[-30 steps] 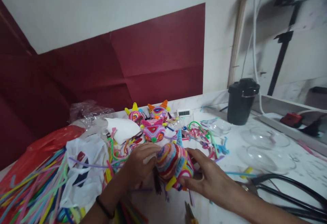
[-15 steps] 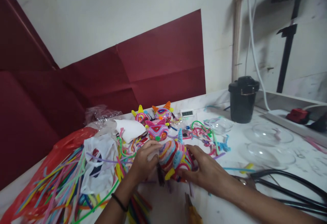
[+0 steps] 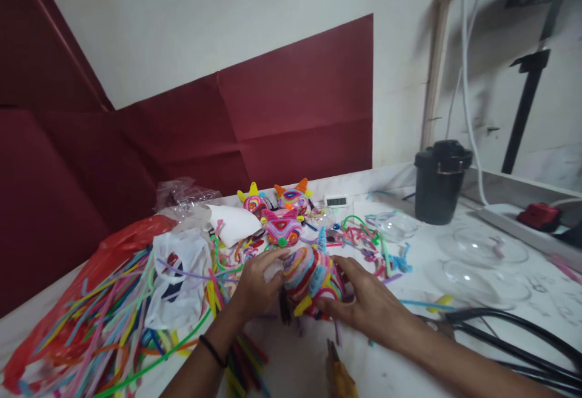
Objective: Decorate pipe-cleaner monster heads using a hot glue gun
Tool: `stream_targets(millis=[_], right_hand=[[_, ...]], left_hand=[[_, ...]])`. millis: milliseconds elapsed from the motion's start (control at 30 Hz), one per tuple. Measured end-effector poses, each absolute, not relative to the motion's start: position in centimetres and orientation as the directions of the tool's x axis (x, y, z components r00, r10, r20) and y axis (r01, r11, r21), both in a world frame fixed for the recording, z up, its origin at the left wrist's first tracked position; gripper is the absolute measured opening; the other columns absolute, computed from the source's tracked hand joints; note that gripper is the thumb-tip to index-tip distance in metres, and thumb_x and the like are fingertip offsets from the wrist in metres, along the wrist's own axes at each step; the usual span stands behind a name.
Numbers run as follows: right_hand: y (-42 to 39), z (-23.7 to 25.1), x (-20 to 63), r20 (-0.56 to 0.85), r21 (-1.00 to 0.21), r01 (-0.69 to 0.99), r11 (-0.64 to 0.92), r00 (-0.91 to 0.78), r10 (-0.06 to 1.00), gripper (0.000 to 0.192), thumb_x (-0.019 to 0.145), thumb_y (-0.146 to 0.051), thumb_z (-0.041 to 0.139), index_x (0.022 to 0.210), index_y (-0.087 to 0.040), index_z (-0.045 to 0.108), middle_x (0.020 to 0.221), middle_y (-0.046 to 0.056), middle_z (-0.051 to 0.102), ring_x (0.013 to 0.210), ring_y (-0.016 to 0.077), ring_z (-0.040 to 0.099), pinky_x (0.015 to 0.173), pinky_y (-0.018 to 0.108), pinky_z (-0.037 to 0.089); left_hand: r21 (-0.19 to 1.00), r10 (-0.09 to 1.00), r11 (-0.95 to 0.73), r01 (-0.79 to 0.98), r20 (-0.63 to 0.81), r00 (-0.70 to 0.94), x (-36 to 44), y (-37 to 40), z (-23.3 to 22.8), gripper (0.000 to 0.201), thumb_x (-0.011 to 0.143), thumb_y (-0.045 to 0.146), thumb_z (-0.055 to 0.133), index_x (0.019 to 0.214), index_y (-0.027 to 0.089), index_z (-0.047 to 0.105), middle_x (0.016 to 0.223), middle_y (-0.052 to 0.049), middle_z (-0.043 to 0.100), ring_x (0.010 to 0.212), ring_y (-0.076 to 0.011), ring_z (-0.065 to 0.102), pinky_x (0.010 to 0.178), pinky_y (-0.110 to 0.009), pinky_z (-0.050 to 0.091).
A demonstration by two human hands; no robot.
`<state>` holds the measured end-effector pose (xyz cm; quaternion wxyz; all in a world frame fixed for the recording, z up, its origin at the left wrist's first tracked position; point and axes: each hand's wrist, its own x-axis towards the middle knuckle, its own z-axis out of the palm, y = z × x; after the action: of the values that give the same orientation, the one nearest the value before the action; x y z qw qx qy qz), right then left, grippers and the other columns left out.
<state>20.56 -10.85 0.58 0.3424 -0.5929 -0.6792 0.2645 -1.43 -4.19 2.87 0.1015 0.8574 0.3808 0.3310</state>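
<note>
Between my hands is a round pipe-cleaner animal ball (image 3: pixel 305 277), coiled in pink, red, blue and yellow stripes. A light-blue pointed piece stands up on its top, a yellow one juts out at its lower edge, and a dark tassel hangs at its left. My right hand (image 3: pixel 364 301) grips it from the right, thumb below and fingers behind. At its left side my left hand (image 3: pixel 260 283) is closed, fingertips against it. Below lies a yellow-handled tool (image 3: pixel 341 374) with a dark tip. Three similar figures, one a pink pipe-cleaner figure (image 3: pixel 282 226), sit behind.
At left, many pipe cleaners (image 3: pixel 109 319) lie over a red plastic bag (image 3: pixel 131 234) and a white bag (image 3: pixel 182 313). Large black-handled scissors (image 3: pixel 509 325) and clear plastic half-shells (image 3: pixel 473 283) are at right. Farther back stand a black lidded bin (image 3: pixel 439 189) and a power strip (image 3: pixel 504 216).
The view has shifted slightly, so the background sits a little further right. Both hands keep hold of the ball, which has hardly turned.
</note>
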Motion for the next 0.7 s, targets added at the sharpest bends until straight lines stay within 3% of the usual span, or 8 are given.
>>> stream_targets(millis=[400, 700], right_hand=[[-10.7, -0.3, 20.8, 0.183, -0.769, 0.611, 0.187, -0.070, 0.981, 0.054, 0.073, -0.048, 0.060, 0.118, -0.019, 0.052, 0.108, 0.009, 0.055, 0.095, 0.0236, 0.055, 0.081, 0.037, 0.043], [-11.0, 0.6, 20.7, 0.168, -0.777, 0.608, 0.165, -0.051, 0.984, 0.055, 0.070, -0.040, 0.066, 0.119, -0.019, 0.053, 0.105, 0.007, 0.054, 0.095, 0.0230, 0.055, 0.082, 0.034, 0.042]], left_hand=[[0.379, 0.642, -0.763, 0.525, 0.543, 0.542, -1.8, -4.1, 2.4, 0.042, 0.075, 0.012, 0.051, 0.114, 0.013, 0.067, 0.113, -0.011, 0.070, 0.106, -0.0205, 0.065, 0.094, -0.032, 0.051], [0.231, 0.601, -0.772, 0.593, 0.569, 0.561, -2.3, -3.4, 1.7, 0.038, 0.077, 0.016, 0.052, 0.110, 0.012, 0.069, 0.110, -0.012, 0.072, 0.102, -0.0230, 0.067, 0.090, -0.036, 0.055]])
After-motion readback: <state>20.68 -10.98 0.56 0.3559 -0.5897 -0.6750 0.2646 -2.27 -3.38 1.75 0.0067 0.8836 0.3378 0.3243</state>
